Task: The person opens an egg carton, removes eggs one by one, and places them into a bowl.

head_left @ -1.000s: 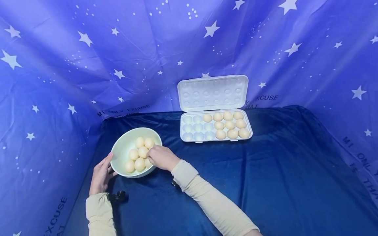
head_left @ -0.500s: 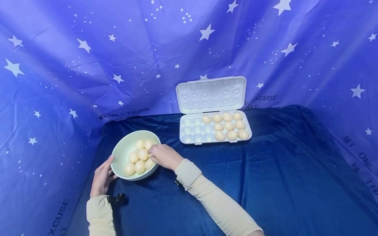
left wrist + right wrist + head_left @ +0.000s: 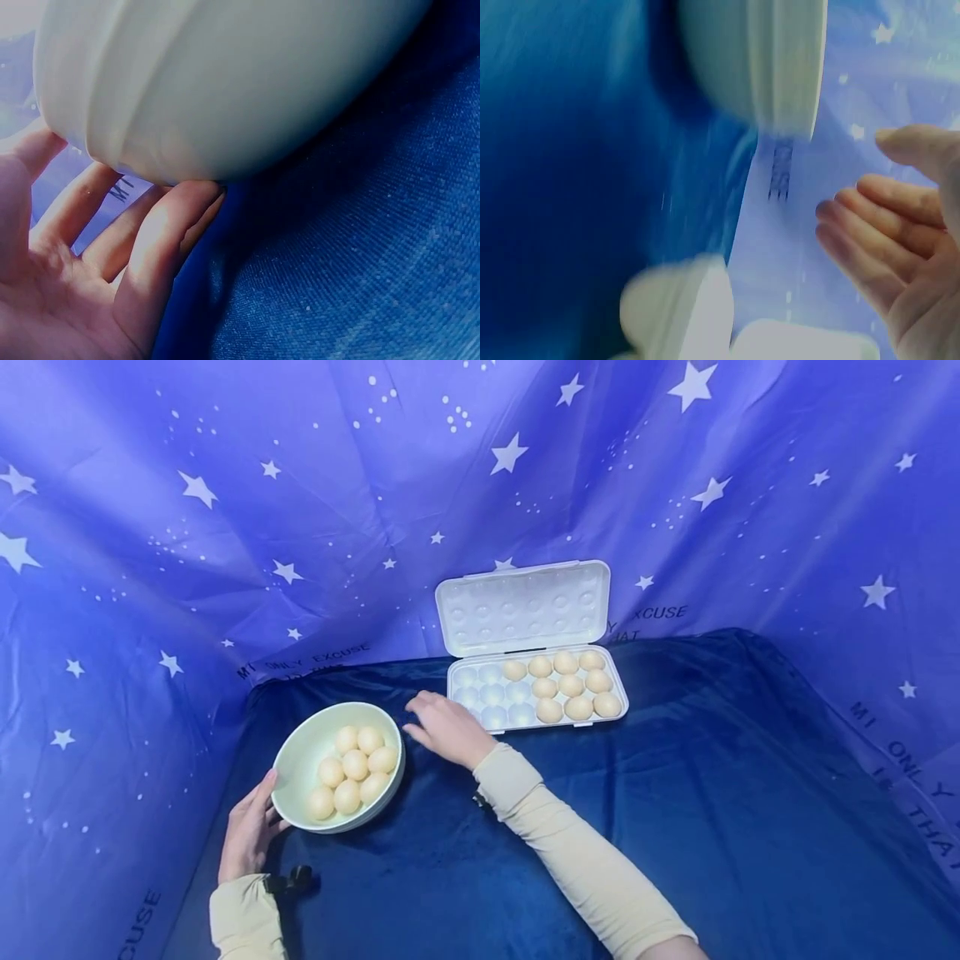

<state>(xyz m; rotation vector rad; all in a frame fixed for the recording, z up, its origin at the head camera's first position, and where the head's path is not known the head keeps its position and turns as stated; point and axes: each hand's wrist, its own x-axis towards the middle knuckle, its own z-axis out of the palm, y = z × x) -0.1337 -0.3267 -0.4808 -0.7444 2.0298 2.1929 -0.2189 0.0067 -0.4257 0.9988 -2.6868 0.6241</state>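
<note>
A pale green bowl (image 3: 300, 768) with several cream-coloured eggs (image 3: 355, 764) inside stands tilted on the left of the table. My left hand (image 3: 247, 831) holds it at its left side, thumb at the rim and the other fingers against its outer wall, as the left wrist view shows. Between the bowl and a white egg carton (image 3: 525, 649) my right hand (image 3: 453, 727) hovers with nothing in it. Its fingers are extended and apart from the bowl in the right wrist view. Several eggs (image 3: 570, 686) sit in the carton's right part; the visible cups on its left are vacant.
The carton's lid (image 3: 523, 608) leans up against a blue curtain (image 3: 337, 527) with white stars. A dark blue cloth (image 3: 465, 877) covers the table. A small black device (image 3: 296, 881) is on the left wrist.
My right hand has let go of an egg in the bowl, drawn away to the right toward the carton, and its fingers have straightened. The left hand still holds the bowl.
</note>
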